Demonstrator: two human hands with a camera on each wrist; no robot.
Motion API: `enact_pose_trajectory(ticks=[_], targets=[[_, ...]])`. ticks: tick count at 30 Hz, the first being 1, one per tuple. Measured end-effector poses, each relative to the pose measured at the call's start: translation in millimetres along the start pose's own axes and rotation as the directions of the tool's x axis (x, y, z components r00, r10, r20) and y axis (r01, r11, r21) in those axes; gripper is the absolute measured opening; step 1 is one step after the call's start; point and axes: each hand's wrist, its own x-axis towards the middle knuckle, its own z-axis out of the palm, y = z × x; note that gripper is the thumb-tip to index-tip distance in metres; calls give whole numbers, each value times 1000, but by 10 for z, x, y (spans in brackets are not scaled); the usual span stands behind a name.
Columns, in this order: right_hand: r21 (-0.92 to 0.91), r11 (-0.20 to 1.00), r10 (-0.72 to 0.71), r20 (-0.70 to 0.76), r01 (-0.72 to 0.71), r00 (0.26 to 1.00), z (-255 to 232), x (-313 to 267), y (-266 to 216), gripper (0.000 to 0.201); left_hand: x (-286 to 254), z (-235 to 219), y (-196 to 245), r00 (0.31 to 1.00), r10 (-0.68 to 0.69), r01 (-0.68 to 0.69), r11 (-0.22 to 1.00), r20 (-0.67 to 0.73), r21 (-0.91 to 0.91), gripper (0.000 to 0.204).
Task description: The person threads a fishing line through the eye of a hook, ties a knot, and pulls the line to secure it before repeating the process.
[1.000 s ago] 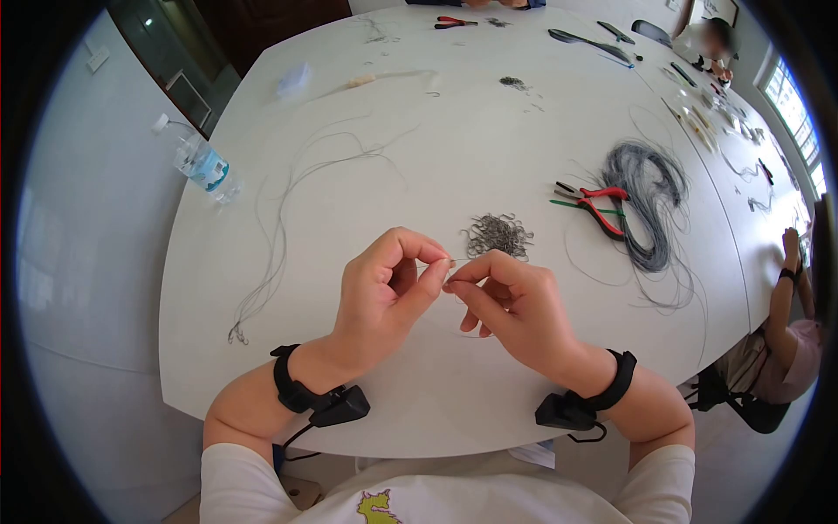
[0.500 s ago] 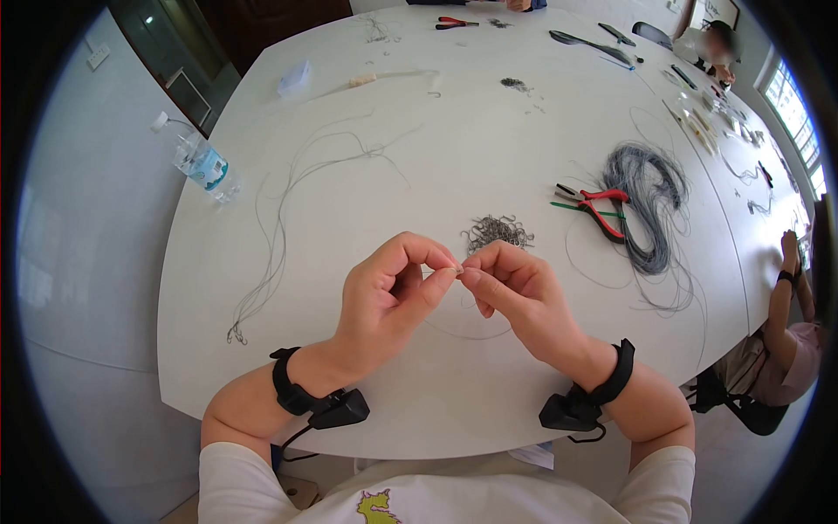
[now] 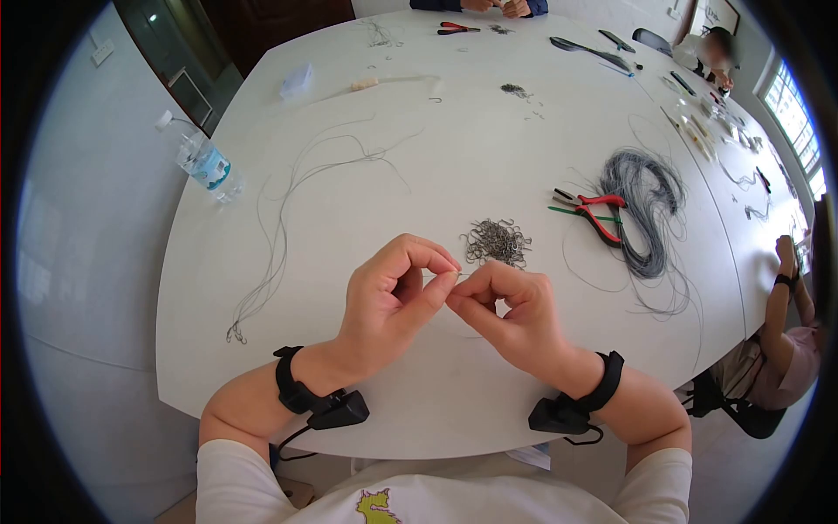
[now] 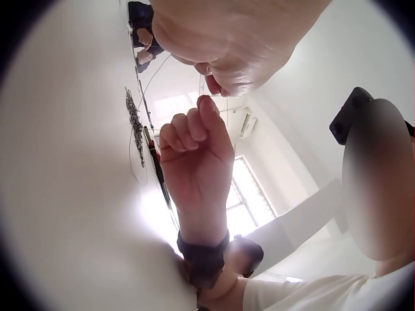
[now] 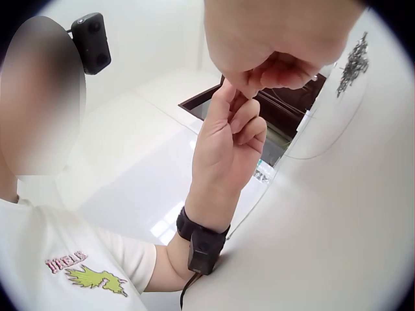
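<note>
My left hand (image 3: 394, 293) pinches a thin fishing line between thumb and forefinger, raised over the table in the head view. A short stretch of the line (image 3: 466, 275) runs from its fingertips toward my right hand (image 3: 515, 313). The right hand's thumb and forefinger pinch the line right beside the left fingertips. Whether the left fingers also hide a fish hook I cannot tell. Just beyond the hands lies a heap of small dark fish hooks (image 3: 496, 241). In the left wrist view, fine line (image 4: 219, 96) crosses between both hands.
Red-handled pliers (image 3: 602, 217) lie against a coil of grey line (image 3: 644, 253) at right. Left, long strands (image 3: 281, 214) end in several hooks (image 3: 236, 334). A water bottle (image 3: 206, 166) stands at the table's left edge. Other people sit at the far and right sides.
My right fingertips have moved in against the left ones, then slightly away, down and left. The left hand keeps its pinch and has shifted little.
</note>
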Motion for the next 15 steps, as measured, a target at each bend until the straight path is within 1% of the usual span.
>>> enact_pose_trajectory(ticks=[2,3,5,6,7,8,9,11,12,14,15], targets=[[-144,988,-59,-41,53,997,18,-17,-47,8,11,-7,21,1000,-6,8,996,-18,85,5],[-143,988,-59,-39,52,998,21,-23,-37,8,17,-9,32,1000,-7,9,996,-20,85,5],[-273,928,-269,-15,255,963,27,-25,-4,10,39,-22,54,999,40,-34,981,-27,190,7],[-271,928,-269,-14,255,963,23,-18,-14,10,55,-31,56,999,39,-33,981,-28,192,7],[-366,842,-411,41,396,911,12,-3,-36,13,71,-40,56,996,80,-71,966,-27,250,9],[-448,725,-535,110,523,837,-2,11,-60,17,83,-45,56,992,122,-109,945,-22,307,10],[-448,727,-534,108,521,839,-19,22,-82,17,92,-50,59,993,119,-107,946,-21,307,10],[-545,566,-646,173,619,743,-60,49,-131,19,102,-62,65,987,157,-156,916,28,370,12],[-546,569,-644,169,615,746,-89,64,-162,19,107,-68,59,988,153,-154,916,32,370,12],[-581,514,-679,175,632,713,-154,98,-211,19,111,-66,43,960,248,-282,847,133,450,14],[-584,517,-676,169,625,717,-179,119,-212,19,106,-56,52,959,245,-282,849,139,447,14]])
